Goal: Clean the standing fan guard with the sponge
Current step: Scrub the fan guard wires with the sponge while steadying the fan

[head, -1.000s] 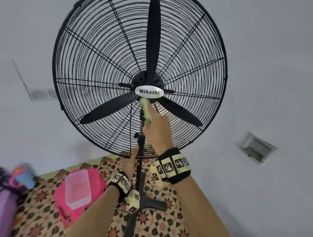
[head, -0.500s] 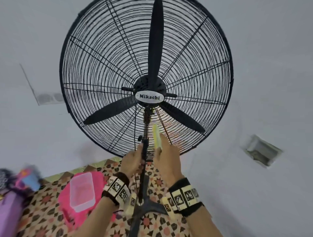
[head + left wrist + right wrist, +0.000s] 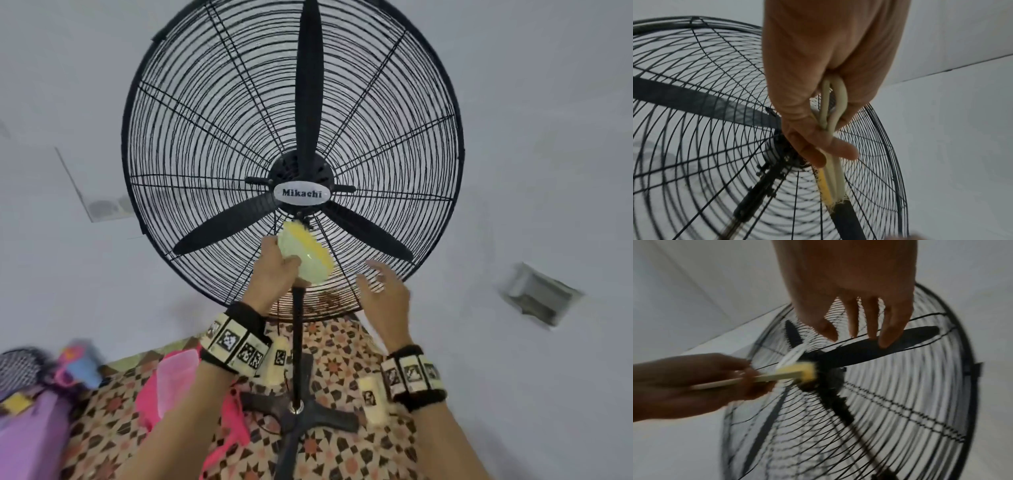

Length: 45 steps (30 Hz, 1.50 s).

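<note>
From the head view, my left hand [image 3: 274, 270] grips the sponge [image 3: 306, 254], fingers curled round its pale green side with the yellow face turned toward the fan guard [image 3: 191, 144]. I hold it up just under the white hub badge [image 3: 302, 194], at the lower middle of the guard, where the spokes converge and dust likely gathers. My right hand [image 3: 385, 294] hangs empty beside it with fingers spread and relaxed, near the guard's lower right wires, probably free to steady the cage. The fan pole [image 3: 297, 342] runs down between my wrists to its base [image 3: 308, 416] on the patterned mat [image 3: 342, 363] (a pink tub [image 3: 178, 380] sits at the mat's left side).

From the left wrist view, thumb and fingers [image 3: 838, 149] pinch the sponge [image 3: 835, 177] flat, so its dark-flecked yellow edge reaches past them toward the wires.

From the right wrist view, which is blurred, my right fingers [image 3: 890, 331] are straight and apart, tips close to the guard wires [image 3: 910, 402] over a blade [image 3: 869, 350]; whether they touch I cannot tell. The sponge [image 3: 797, 373] meets the hub area.
</note>
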### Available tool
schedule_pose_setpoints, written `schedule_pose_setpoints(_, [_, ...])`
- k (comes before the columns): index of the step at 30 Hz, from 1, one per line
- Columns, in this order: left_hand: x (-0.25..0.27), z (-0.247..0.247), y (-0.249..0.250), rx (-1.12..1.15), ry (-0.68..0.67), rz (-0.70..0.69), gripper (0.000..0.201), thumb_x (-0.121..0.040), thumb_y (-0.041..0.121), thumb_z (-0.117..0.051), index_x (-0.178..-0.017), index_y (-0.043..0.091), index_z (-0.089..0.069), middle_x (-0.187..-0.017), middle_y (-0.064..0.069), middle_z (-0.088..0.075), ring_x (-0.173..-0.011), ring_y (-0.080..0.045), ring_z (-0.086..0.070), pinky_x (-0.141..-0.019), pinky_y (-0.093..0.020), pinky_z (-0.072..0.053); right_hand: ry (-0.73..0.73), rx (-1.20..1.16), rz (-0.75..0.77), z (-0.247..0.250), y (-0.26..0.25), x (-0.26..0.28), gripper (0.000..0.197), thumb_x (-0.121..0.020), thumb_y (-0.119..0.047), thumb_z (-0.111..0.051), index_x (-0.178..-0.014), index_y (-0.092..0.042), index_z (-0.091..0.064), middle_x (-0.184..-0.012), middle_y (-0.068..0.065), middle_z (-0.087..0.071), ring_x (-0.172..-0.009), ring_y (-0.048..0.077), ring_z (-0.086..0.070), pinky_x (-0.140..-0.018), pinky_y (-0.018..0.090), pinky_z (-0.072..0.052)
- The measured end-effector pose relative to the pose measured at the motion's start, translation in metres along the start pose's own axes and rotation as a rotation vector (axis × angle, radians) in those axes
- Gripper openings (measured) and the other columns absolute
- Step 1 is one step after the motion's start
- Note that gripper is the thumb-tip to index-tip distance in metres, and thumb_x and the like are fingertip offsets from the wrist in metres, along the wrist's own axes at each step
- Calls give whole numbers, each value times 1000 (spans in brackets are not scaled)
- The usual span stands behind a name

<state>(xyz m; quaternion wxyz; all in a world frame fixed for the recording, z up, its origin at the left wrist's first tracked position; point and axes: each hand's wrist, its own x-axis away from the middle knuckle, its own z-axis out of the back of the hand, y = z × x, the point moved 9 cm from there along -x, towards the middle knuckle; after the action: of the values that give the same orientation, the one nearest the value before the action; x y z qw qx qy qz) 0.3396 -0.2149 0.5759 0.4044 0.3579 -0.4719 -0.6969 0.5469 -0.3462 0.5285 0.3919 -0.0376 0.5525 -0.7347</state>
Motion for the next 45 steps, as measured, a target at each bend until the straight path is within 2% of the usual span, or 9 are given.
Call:
schedule_pose_setpoints(6, [-2,27,44,-4,243,-225,50,-101,-4,-60,-144,10,-39,-115,-1,-58,-72,13,-68,-63,-19,-61,306,-146,-336,60,72,-71,95,-88,-52,-77,-156,-4,-32,-159,20,-35,-146,36,-35,-120,44,-32])
schedule_pose_setpoints(10, [0,14,53,-114,325,-318,50,-105,8,-57,-152,20,-46,-119,-9,-69,-92,-9,-73,-79,-39,-66,92,-473,-495,36,98,-93,127,-77,-73,-74,-165,-19,0,-171,10,-17,-155,31,-23,-127,51,-18])
schedule_pose_setpoints(13, [5,0,51,-205,363,-348,56,-106,13,-55,-159,24,-40,-125,-6,-68,-101,-27,-71,-84,-49,-64,-8,-568,-568,16,125,-99,145,-54,-90,-77,-164,-26,-8,-165,6,-32,-149,30,-36,-122,57,-31])
schedule_pose_setpoints(20, [18,-18,34,-358,318,-295,54,-105,9,-55,-157,14,-43,-116,-12,-71,-91,-27,-70,-82,-45,-64,88,-475,-546,24,127,-82,114,-69,-81,-74,-152,-17,-29,-128,4,-54,-116,25,-55,-110,42,-45])
schedule_pose_setpoints(26, [8,5,28,-223,423,-318,59,-107,12,-53,-162,20,-34,-98,16,-56,-79,-33,-72,-71,-42,-66,171,-475,-534,30,112,-62,114,-70,-78,-76,-153,-14,-30,-137,8,-56,-120,26,-56,-109,37,-44])
schedule_pose_setpoints(29, [13,-3,9,-287,314,-304,57,-106,12,-54,-160,16,-37,-114,-3,-68,-79,-33,-74,-70,-44,-66,182,-476,-540,29,111,-58,118,-67,-81,-76,-152,-14,-30,-142,10,-55,-124,28,-57,-111,39,-45])
schedule_pose_setpoints(34, [16,20,22,-161,389,-336,55,-107,8,-52,-159,13,-38,-121,-13,-68,-77,-26,-74,-59,-12,-56,176,-438,-544,26,108,-51,125,-63,-87,-72,-155,-15,-26,-146,11,-53,-130,32,-54,-114,43,-43])
schedule_pose_setpoints(41, [14,-10,-11,-224,247,-293,56,-107,15,-55,-160,19,-38,-135,-14,-64,-93,-28,-74,-81,-49,-65,194,-439,-542,27,99,-44,121,-66,-85,-73,-154,-15,-27,-145,10,-54,-129,31,-55,-114,41,-44])
schedule_pose_setpoints(45, [20,9,2,-80,315,-335,55,-107,12,-55,-160,17,-39,-123,-8,-64,-77,-13,-75,-68,-20,-62,203,-443,-539,26,99,-38,121,-65,-85,-74,-153,-17,-27,-145,9,-54,-129,29,-55,-115,42,-43])
